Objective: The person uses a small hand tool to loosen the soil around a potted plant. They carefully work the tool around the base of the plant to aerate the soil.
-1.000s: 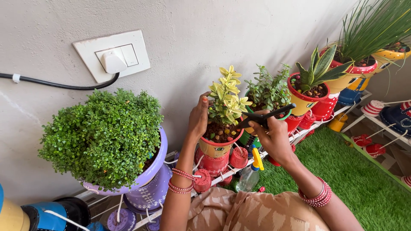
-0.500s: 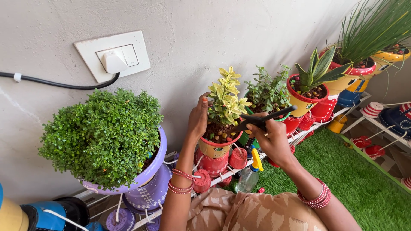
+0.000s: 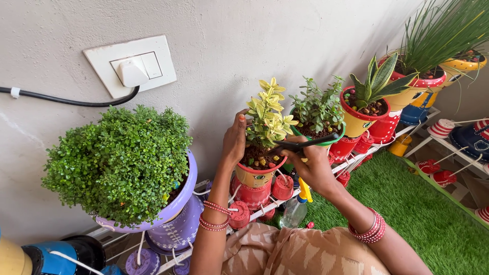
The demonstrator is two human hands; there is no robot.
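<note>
The single head view looks down, close, over the hands (image 3: 275, 153) toward a wall (image 3: 244, 40).

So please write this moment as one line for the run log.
left hand: holds rim of yellow-leaved plant pot | right hand: grips black scissors at plant base | spray bottle below
</note>
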